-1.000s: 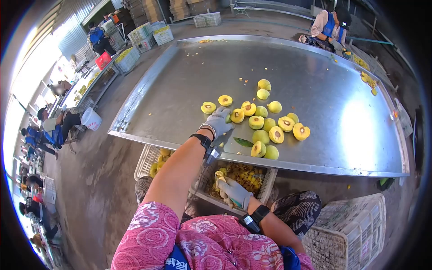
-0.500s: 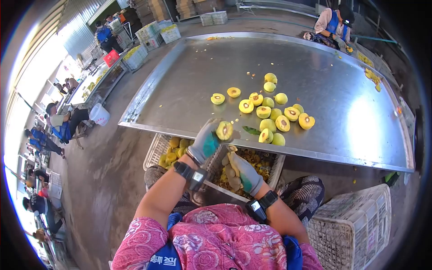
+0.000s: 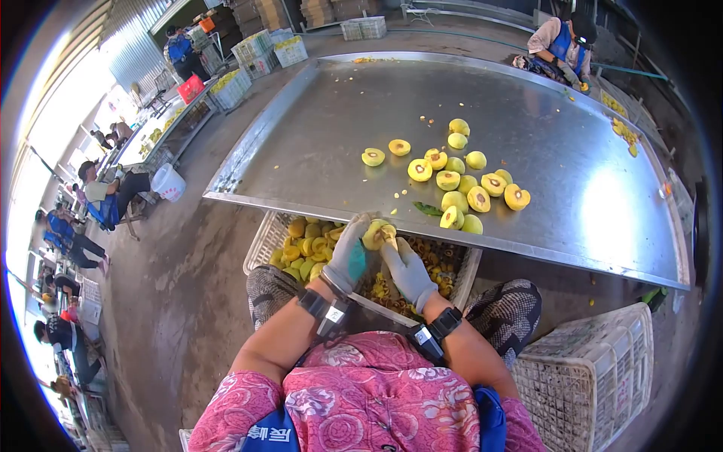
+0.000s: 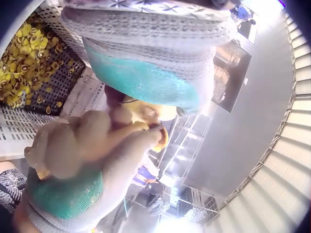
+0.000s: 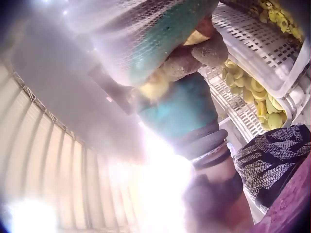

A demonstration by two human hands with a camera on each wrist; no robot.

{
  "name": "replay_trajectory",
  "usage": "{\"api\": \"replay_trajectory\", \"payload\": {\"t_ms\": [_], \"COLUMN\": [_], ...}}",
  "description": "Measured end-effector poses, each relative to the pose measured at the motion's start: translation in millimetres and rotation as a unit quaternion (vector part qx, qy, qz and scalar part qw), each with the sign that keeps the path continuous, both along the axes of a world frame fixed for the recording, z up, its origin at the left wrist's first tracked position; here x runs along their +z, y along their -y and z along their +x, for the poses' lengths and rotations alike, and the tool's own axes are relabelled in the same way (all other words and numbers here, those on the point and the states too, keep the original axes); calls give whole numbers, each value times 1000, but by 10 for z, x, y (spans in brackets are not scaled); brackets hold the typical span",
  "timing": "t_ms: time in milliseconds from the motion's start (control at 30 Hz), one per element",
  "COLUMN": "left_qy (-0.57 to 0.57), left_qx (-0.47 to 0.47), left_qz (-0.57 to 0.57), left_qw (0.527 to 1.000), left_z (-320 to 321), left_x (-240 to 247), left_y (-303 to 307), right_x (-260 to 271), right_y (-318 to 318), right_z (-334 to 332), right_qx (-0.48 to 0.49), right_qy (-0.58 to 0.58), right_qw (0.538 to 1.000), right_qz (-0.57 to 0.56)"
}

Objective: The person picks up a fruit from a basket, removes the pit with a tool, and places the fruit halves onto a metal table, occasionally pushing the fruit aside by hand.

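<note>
My gloved left hand (image 3: 348, 255) holds a halved yellow-green peach (image 3: 374, 234) just in front of the table's near edge. The gloved right hand (image 3: 409, 276) meets it there, gripping a small pitting tool with a pale handle and a metal tip (image 4: 156, 127). In the left wrist view that tip is right at the peach's cut face, by the stone hollow; fingers hide much of the fruit. Whole and halved peaches (image 3: 447, 180) lie on the metal table (image 3: 331, 143), many cut side up with brown stones showing.
Below the table edge stand a white crate of peach halves (image 3: 301, 255) and a crate of stones and scraps (image 3: 444, 260). An upturned white crate (image 3: 595, 377) is at my right. Another person (image 3: 561, 47) works across the table; others sit along the left.
My left hand has picked up a peach half from the table and drawn it back toward my body. The right hand has risen from over the scrap crate to meet it.
</note>
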State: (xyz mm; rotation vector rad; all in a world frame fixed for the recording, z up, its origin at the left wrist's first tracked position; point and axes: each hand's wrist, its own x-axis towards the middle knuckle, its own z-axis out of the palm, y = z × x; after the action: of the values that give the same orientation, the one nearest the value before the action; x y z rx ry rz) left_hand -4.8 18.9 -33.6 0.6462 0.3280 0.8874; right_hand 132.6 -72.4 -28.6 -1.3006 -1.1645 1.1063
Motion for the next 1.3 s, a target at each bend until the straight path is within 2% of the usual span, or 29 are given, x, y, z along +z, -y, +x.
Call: {"api": "replay_trajectory", "payload": {"t_ms": [133,233,333,533,633,733,833,933,1033,1133,1233,1300], "left_qy": [-26,-42,-76,-104,-65,-142,-207,-226,-179,-275,-263,-262], "left_qx": [36,81,120,135,51,79,127,159,106,180,121,63], "left_qz": [46,33,62,-39,-21,-95,-10,-9,-67,93,8,48], "left_qw": [998,995,988,985,996,982,970,961,976,940,957,962], "left_z": [51,136,179,253,214,209,221,262,235,267,264,222], "left_x": [9,24,-6,115,156,296,253,359,456,316,478,495], "left_y": [59,140,146,140,119,126,127,224,238,214,200,144], "right_x": [142,195,57,49,20,-8,61,53,127,73,183,200], "right_y": [30,32,-4,2,-13,8,34,30,66,83,123,125], "right_z": [-3,-9,-56,-33,-4,-22,-29,-29,-18,-84,-16,12], "right_qx": [14,28,3,46,86,109,115,122,132,117,158,177], "right_qy": [50,84,108,84,31,-27,-55,-96,-112,-114,-171,-204], "right_qw": [998,994,994,995,993,991,987,980,978,982,964,951], "right_qz": [-36,-63,-28,-31,-72,-70,-99,-124,-120,-90,-129,-149]}}
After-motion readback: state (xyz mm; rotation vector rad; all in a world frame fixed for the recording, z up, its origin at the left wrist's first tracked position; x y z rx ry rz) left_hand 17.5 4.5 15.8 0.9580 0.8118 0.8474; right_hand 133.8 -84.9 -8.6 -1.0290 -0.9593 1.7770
